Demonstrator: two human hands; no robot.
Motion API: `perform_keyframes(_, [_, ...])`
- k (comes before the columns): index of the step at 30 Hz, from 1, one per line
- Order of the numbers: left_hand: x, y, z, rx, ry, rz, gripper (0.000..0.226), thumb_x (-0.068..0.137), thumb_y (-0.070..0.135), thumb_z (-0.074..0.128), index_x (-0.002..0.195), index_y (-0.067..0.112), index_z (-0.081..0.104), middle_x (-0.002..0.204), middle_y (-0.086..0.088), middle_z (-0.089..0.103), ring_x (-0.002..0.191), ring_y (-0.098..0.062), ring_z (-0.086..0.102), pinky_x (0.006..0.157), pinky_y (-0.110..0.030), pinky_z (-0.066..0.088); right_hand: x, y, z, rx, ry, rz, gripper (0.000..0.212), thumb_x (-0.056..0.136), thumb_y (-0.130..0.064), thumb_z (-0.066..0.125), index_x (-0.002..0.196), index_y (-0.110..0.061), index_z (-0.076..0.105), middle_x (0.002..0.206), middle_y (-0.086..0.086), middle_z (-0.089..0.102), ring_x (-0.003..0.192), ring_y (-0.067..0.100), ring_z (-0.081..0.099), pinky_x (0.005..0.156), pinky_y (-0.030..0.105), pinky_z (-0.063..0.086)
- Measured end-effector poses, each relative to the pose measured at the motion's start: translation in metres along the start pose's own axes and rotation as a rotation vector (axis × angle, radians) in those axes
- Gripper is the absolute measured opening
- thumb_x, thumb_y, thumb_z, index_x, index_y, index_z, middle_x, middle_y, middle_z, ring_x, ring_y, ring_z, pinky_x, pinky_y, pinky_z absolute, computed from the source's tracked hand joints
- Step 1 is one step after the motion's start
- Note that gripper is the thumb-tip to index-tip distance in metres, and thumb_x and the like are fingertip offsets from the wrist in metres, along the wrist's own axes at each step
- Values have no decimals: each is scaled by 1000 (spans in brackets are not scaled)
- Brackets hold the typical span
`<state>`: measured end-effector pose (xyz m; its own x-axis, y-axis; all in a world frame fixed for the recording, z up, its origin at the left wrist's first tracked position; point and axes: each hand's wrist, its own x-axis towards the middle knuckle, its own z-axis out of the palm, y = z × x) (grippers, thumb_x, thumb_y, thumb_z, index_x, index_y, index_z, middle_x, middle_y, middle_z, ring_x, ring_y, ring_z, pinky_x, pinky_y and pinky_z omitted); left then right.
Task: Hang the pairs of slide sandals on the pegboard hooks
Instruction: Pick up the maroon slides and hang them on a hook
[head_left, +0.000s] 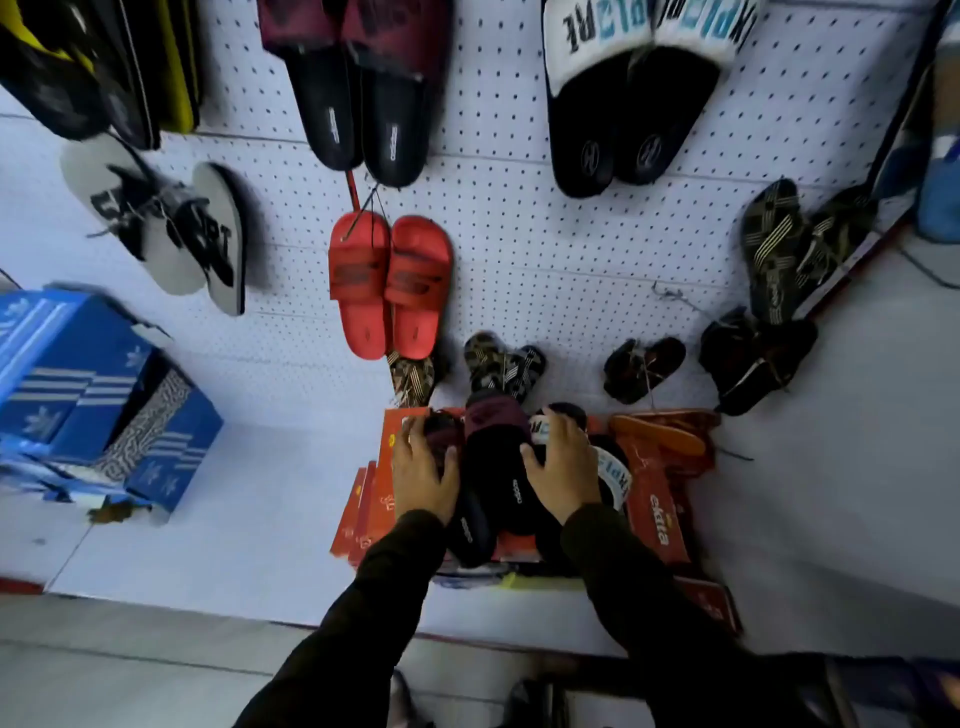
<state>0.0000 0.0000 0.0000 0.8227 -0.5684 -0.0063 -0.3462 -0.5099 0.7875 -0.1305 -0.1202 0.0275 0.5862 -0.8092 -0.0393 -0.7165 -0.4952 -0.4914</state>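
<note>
I read "ekta" on the red boxes (660, 514) low down. My left hand (423, 473) and right hand (563, 470) lie spread out flat, fingers wide, on the dark slide sandals (493, 483) piled on those boxes. The pegboard (545, 249) has bare room right of the hanging red pair (389, 286). Blue boxes (78, 374) sit far left

An orange box (662, 512) read "ekata" — it lay just right of the right hand (563, 470). Beyond the box, white straps (649, 26) carried large letters, blurred and unreadable.
</note>
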Motion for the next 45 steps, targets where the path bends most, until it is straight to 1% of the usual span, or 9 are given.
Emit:
perform_keyframes(6, [-21,-50,42,-312,-321,-884,67,93,18,52,151,10,18,152,-22,35,133,-40,44,107,-44,43,1,23,40,202,-362,377,63,98,-28,55,151,-5,32,153,18,44,141,36,44,114,45,39])
perform_keyframes(8, [-26,-51,49,-470,-399,-976,66,96,24,46,151,37,13,143,-17,46,109,-40,60,64,-38,61,4,25,46,263,-373,436,63,96,-22,59,151,-3,34,152,20,45,141,37,44,116,43,38])
perform_keyframes(10, [-31,-56,56,-523,-399,-1016,73,93,19,51,148,48,12,135,-18,52,76,-30,62,38,-25,52,9,32,52,330,-379,513,62,92,-17,66,147,-1,41,148,21,50,137,37,49,114,42,41])
perform_keyframes(15, [-31,-70,57,-614,-341,-1001,71,87,2,58,149,24,31,127,-27,59,70,-31,62,39,-26,55,12,40,57,501,-414,655,60,79,-7,76,136,-3,56,135,16,61,121,38,61,88,41,58])
perform_keyframes(19, [-36,-73,37,-630,-289,-961,40,90,5,57,126,-13,52,104,-21,58,64,-25,57,39,-22,53,2,42,58,636,-349,655,59,74,-2,78,131,-6,61,130,16,66,117,36,63,96,49,56])
perform_keyframes(28, [-4,-45,-26,-781,-89,-633,37,90,7,58,124,-7,50,109,-15,52,101,-32,59,75,-33,59,1,-17,25,913,-215,429,44,80,2,74,121,-10,63,125,15,68,113,33,66,96,52,56])
perform_keyframes(33, [23,-14,-68,-819,-10,-389,38,90,8,59,125,-5,52,106,-13,55,100,-29,58,58,-15,58,14,-67,-3,1064,-109,277,46,81,7,71,124,-8,61,124,15,69,109,32,69,88,45,59])
perform_keyframes(39, [59,15,-117,-820,61,-209,46,84,22,67,123,1,57,124,-19,63,108,-36,65,92,-48,56,28,-131,-47,1168,7,116,52,85,8,67,133,-4,54,120,9,67,110,28,66,94,42,56])
perform_keyframes(45, [95,58,-177,-879,142,-44,47,85,19,67,126,-1,55,122,-18,64,105,-33,66,89,-42,58,51,-190,-95,1154,129,-65,48,81,3,73,126,-8,61,123,8,67,117,30,65,102,49,53])
